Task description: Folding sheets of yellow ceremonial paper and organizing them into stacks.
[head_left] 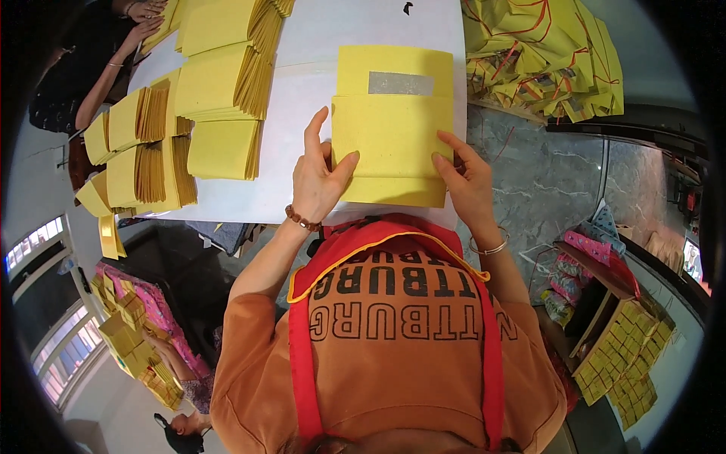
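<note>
Left hand (318,178): lies flat on the left edge of the yellow paper envelope (392,140); fingers spread and pressing down rather than closed round anything, thumb laid across the lower fold.
Right hand (467,181): rests on the envelope's right lower edge, fingers fairly straight, tips on the paper; also pressing, not clasping.
Yellow paper envelope: lies on the white table (302,91) straight ahead of the person, between the two hands; its lower part is folded up over the upper part, where a grey strip (401,83) shows.
Why held so: by my reading, the flat palms pin the fold at both sides so the paper stays square while the crease is set.
Finished stacks (219,83): piles of like yellow folded pieces stand well to the left on the table, within the left hand's reach.
Bundles (544,53): yellow packs tied with red string lie past the table's right edge.
Another person's hands (144,23): at the far left corner, apart from this work.
</note>
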Available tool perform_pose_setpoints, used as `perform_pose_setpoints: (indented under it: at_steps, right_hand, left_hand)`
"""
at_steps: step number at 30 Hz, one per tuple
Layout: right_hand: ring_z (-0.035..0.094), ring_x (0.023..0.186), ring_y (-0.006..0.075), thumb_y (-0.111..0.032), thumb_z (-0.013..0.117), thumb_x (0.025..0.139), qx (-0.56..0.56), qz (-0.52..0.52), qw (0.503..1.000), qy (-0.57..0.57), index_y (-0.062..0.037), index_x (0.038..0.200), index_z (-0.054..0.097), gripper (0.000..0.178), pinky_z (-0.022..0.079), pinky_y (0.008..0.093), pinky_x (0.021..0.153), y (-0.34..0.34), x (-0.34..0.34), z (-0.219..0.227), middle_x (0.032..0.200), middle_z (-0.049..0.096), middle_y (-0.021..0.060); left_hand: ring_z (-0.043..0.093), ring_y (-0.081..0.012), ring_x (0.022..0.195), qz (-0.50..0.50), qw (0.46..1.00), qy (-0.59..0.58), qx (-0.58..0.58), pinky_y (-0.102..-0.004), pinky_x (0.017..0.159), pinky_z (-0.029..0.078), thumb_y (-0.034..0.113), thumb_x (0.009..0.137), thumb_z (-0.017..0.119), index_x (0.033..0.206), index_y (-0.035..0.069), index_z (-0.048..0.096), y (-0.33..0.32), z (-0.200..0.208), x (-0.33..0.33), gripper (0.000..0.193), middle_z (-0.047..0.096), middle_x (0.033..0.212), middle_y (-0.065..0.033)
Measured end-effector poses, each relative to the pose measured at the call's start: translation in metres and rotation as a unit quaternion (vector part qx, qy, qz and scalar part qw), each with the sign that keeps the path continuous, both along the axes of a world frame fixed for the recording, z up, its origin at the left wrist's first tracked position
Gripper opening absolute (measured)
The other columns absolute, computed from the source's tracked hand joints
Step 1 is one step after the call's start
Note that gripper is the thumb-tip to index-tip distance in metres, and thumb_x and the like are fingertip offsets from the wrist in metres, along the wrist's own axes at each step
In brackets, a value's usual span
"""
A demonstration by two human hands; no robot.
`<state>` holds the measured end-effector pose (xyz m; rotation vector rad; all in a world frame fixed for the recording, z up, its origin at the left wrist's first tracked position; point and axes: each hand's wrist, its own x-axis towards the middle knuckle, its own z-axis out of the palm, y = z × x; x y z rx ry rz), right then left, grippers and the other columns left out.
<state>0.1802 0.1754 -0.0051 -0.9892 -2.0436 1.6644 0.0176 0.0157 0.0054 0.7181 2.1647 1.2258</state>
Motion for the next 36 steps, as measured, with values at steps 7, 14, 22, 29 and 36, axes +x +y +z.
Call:
perform_pose_setpoints:
  at_steps: [7,14,22,29,36]
  right_hand:
    - [0.049,0.063,0.0082,-0.006,0.06,0.08,0.003,-0.006,1.0,-0.012,-0.0002,0.112,0.059,0.033,0.043,0.0226,0.057,0.002,-0.003,0.0,0.08,0.06,0.0055]
    - [0.05,0.062,0.0099,-0.007,0.061,0.079,0.025,-0.008,0.999,-0.021,-0.0009,0.111,0.06,0.033,0.043,0.0239,0.057,0.002,-0.004,-0.001,0.078,0.06,0.0081]
    - [0.053,0.062,0.0135,-0.009,0.061,0.078,0.049,-0.013,0.999,-0.019,-0.0008,0.11,0.06,0.032,0.045,0.0261,0.058,0.003,-0.004,-0.007,0.079,0.061,0.0112]
    - [0.058,0.076,0.0214,-0.014,0.063,0.077,0.129,0.033,0.985,-0.113,-0.0055,0.113,0.058,0.037,0.045,0.0349,0.071,0.0,-0.004,0.012,0.102,0.059,0.0124]
    - [0.03,0.13,0.0248,-0.036,0.057,0.082,0.515,0.173,0.838,-0.044,-0.0129,0.13,0.043,0.056,0.01,0.056,0.104,-0.015,-0.019,0.009,0.141,0.033,0.0087]
  left_hand:
    - [0.056,-0.017,0.054,-0.005,1.0,0.004,0.03,-0.029,0.05,0.041,0.012,0.079,0.061,0.136,0.01,0.024,-0.001,-0.006,-0.002,0.068,0.061,0.065,-0.0087]
    - [0.055,-0.0188,0.068,-0.063,0.977,0.165,-0.117,-0.0339,0.063,0.04,0.02,0.077,0.065,0.12,0.013,0.052,-0.002,0.005,-0.003,0.046,0.058,0.076,-0.0054]
    - [0.033,-0.0329,0.127,-0.268,0.876,0.399,0.05,-0.0446,0.102,0.028,0.03,0.079,0.063,0.13,0.014,0.044,0.026,0.018,0.014,0.057,0.037,0.139,-0.0115]
    - [0.028,-0.029,0.13,-0.372,0.847,0.379,-0.039,-0.0468,0.106,0.021,0.045,0.079,0.059,0.135,0.016,0.038,0.025,-0.002,0.023,0.067,0.034,0.141,-0.007]
    - [0.025,-0.03,0.132,-0.396,0.835,0.378,-0.053,-0.0469,0.107,0.017,0.051,0.082,0.052,0.13,0.013,0.042,0.023,-0.007,0.015,0.062,0.033,0.141,-0.009]
